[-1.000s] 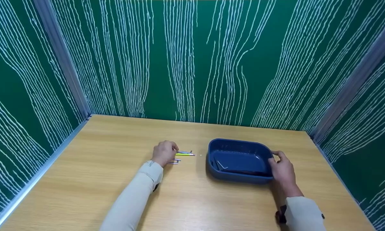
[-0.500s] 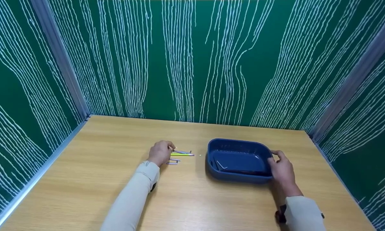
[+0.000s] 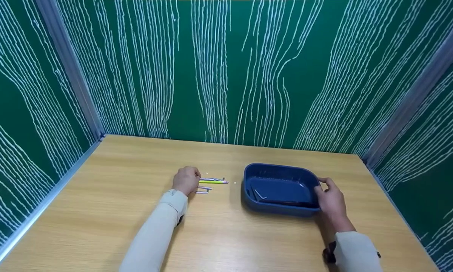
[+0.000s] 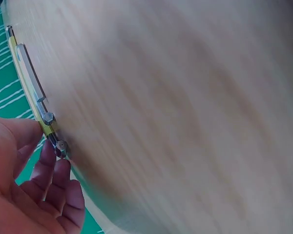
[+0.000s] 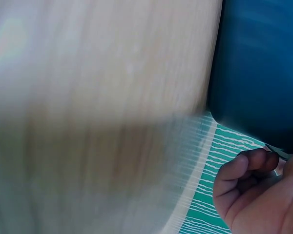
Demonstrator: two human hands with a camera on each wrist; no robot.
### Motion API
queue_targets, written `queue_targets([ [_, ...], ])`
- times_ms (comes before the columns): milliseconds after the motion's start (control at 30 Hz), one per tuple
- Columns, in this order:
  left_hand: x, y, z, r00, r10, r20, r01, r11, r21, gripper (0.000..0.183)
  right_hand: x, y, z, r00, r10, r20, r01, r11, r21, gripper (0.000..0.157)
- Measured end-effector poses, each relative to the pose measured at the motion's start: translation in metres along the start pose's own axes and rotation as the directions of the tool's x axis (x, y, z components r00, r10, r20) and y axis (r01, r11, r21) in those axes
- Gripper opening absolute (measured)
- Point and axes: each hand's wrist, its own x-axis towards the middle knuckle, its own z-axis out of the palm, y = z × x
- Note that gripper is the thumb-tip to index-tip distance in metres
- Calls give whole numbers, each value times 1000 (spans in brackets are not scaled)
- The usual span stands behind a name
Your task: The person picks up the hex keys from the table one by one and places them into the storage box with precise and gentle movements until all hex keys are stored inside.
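Observation:
In the head view my left hand (image 3: pixel 186 180) is at the left end of a yellow-green pencil (image 3: pixel 213 182) lying on the table. The left wrist view shows thumb and index finger pinching the pencil (image 4: pixel 22 73) near its dark end, with a silver hex key (image 4: pixel 33 73) right alongside. More hex keys (image 3: pixel 203 192) lie just nearer to me, partly hidden by the hand. My right hand (image 3: pixel 332 202) grips the right rim of a dark blue plastic bin (image 3: pixel 283 210). Inside the bin are an L-shaped hex key (image 3: pixel 261 195) and a long dark item along the near wall.
The wooden table (image 3: pixel 226 238) reaches back to a green wall (image 3: pixel 249 132) with white wavy lines. Similar panels and grey posts stand at both sides. A tiny white speck (image 3: pixel 234 183) lies between the pencil and the bin.
My left hand has shifted a little to the left along the pencil, so more of the pencil and hex keys shows. The right hand and the bin stay in place.

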Motion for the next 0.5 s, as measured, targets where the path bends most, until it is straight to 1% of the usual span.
queue_targets([
  [100,1,-1,-1,1000,-24,0,24,1000,-20,8,0,0,0,1000,-2,4,2,1000,13,40],
  [133,1,-1,-1,1000,-15,-10,15,1000,-21,7,-1,0,0,1000,-2,4,2,1000,14,40],
  [200,1,-2,-1,999,24,-39,-24,999,-20,7,0,1,0,1000,-1,3,1,1000,16,40],
  [300,2,-3,-2,993,81,-90,-82,997,-11,11,-1,0,0,1000,2,11,-2,1000,17,41],
  [333,2,-4,-2,991,90,-101,-92,996,-8,13,-1,0,0,1000,2,14,-3,1000,17,42],
  [500,3,-3,-2,992,81,-100,-80,997,15,12,-1,0,-1,1000,3,25,-4,1000,24,42],
])
